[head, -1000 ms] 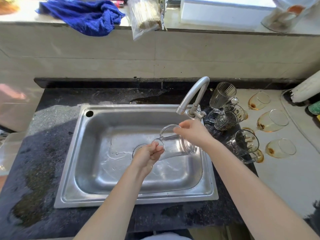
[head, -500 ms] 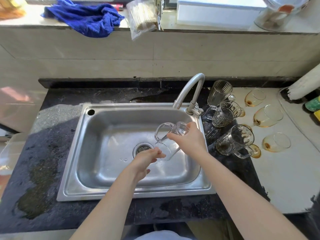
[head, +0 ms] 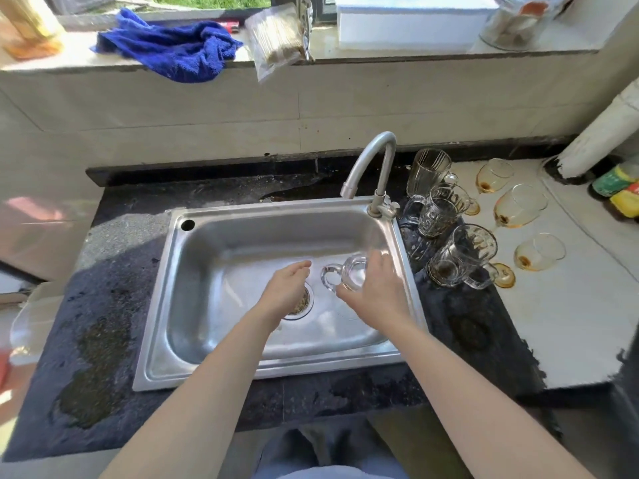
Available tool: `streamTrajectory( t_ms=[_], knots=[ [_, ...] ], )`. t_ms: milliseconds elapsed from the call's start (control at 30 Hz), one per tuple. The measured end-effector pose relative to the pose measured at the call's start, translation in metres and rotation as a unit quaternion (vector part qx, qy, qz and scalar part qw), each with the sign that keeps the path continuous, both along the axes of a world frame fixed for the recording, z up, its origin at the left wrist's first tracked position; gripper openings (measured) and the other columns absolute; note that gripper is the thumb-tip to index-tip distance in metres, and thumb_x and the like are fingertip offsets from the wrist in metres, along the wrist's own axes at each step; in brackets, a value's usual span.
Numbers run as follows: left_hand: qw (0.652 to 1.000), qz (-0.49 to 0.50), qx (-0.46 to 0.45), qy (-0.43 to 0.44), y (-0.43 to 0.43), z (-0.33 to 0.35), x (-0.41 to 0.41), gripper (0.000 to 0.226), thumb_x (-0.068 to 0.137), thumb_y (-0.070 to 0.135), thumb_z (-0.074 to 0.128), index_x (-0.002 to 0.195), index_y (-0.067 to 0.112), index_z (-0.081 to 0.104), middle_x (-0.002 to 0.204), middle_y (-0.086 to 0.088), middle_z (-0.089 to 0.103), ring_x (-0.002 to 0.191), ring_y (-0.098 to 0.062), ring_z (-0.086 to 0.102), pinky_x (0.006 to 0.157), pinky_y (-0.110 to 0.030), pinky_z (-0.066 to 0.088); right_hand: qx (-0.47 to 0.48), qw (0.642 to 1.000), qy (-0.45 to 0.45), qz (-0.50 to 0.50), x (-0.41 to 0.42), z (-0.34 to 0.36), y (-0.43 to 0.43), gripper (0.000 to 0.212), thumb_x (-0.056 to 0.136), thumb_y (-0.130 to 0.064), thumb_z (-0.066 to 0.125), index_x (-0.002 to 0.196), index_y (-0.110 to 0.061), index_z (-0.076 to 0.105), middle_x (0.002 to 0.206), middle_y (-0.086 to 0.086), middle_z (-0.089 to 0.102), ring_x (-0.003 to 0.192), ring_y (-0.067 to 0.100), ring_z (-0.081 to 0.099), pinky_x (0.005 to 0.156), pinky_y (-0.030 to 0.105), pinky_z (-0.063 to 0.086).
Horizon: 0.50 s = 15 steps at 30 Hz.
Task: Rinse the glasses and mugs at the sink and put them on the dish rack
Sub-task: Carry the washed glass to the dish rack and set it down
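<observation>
My right hand (head: 378, 292) grips a clear glass mug (head: 349, 276) over the steel sink (head: 242, 236); its handle points left. My left hand (head: 287, 288) hovers just left of the mug above the drain, fingers relaxed, holding nothing. The grey tap (head: 375, 167) stands at the sink's back right corner; I see no water running. Several clear glass mugs (head: 439, 210) crowd the dark counter right of the tap. Three amber-tinted glasses (head: 520, 205) lie on their sides on the white surface further right.
A blue cloth (head: 169, 50) and a plastic bag (head: 276, 39) rest on the window ledge behind the sink. Bottles (head: 619, 188) stand at the far right. A clear plastic tray (head: 34, 326) sits at the left edge. The dark counter left of the sink is wet.
My left hand has let go of the mug and drawn back to the left. My right hand has turned the mug and lowered it, so I now see its round base or mouth.
</observation>
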<state>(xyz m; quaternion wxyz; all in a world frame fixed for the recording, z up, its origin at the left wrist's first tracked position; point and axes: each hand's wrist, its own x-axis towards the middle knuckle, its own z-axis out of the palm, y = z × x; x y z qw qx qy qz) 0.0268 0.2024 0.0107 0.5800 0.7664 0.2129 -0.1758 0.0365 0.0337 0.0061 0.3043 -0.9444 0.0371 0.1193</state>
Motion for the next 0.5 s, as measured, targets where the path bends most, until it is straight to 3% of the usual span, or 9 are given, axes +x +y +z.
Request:
streamTrajectory(
  t_ms=[100, 200, 300, 400, 500],
  knots=[
    [0.995, -0.091, 0.017, -0.021, 0.000, 0.007, -0.008, 0.037, 0.102, 0.029, 0.038, 0.136, 0.027, 0.053, 0.141, 0.010, 0.049, 0.123, -0.008, 0.044, 0.104, -0.026, 0.033, 0.008, 0.999, -0.024, -0.024, -0.021, 0.005, 0.004, 0.082, 0.072, -0.054, 0.069, 0.135, -0.014, 0.034, 0.130, 0.003, 0.045, 0.106, 0.025, 0.053, 0.084, 0.037, 0.046],
    [0.981, -0.181, 0.024, -0.065, -0.004, 0.018, -0.017, 0.038, 0.102, 0.033, 0.039, 0.138, 0.028, 0.050, 0.140, 0.012, 0.049, 0.129, -0.008, 0.042, 0.112, -0.035, 0.033, 0.079, 0.994, -0.050, -0.064, -0.044, 0.021, -0.005, 0.067, 0.071, -0.049, 0.074, 0.122, -0.020, 0.042, 0.110, -0.004, 0.049, 0.094, 0.016, 0.051, 0.079, 0.030, 0.043],
    [0.953, -0.269, 0.036, -0.133, -0.014, 0.032, -0.025, 0.035, 0.101, 0.032, 0.042, 0.133, 0.023, 0.054, 0.132, 0.010, 0.056, 0.122, -0.006, 0.048, 0.108, -0.030, 0.036, 0.120, 0.986, -0.075, -0.090, -0.074, 0.043, -0.029, 0.056, 0.070, -0.047, 0.077, 0.112, -0.026, 0.045, 0.108, -0.008, 0.050, 0.093, 0.009, 0.052, 0.079, 0.026, 0.045],
    [0.921, -0.351, 0.016, -0.168, -0.048, 0.046, -0.043, 0.033, 0.100, 0.036, 0.045, 0.124, 0.020, 0.060, 0.122, 0.008, 0.063, 0.113, -0.005, 0.055, 0.103, -0.025, 0.040, 0.132, 0.976, -0.096, -0.141, -0.117, 0.065, -0.065, 0.069, 0.066, -0.051, 0.080, 0.120, -0.028, 0.044, 0.115, -0.008, 0.052, 0.100, 0.008, 0.054, 0.086, 0.026, 0.048],
    [0.883, -0.435, -0.012, -0.177, -0.103, 0.064, -0.073, 0.027, 0.100, 0.038, 0.043, 0.112, 0.023, 0.061, 0.108, 0.012, 0.065, 0.101, 0.000, 0.057, 0.085, -0.014, 0.042, 0.121, 0.965, -0.108, -0.205, -0.173, 0.084, -0.110, 0.074, 0.064, -0.046, 0.083, 0.124, -0.028, 0.043, 0.120, -0.008, 0.051, 0.103, 0.009, 0.055, 0.087, 0.026, 0.047]
  ],
)
